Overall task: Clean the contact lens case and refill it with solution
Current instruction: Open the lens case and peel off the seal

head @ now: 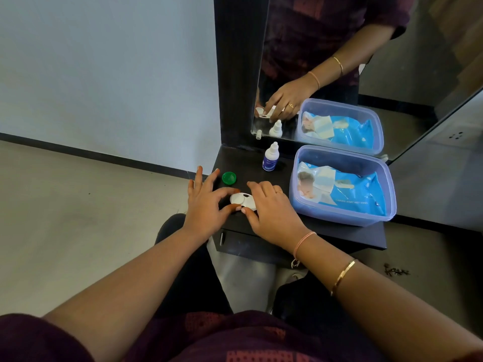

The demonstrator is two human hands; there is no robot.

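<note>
The contact lens case (243, 201) lay flat on the dark bench (245, 167) just left of the frame's centre. It was white and two-welled, with a dark spot near its middle. The left hand (206, 205) pinched its left end and the right hand (271, 212) held its right end. Just above and to the left lay a round green cap (229, 177) – off the case, hollow side up. Further up and to the right stood the solution bottle (270, 159) – small, white, blue-labelled, upright.

The blue wipes pack (360, 190) reads "BABY WET WIPES".
</note>
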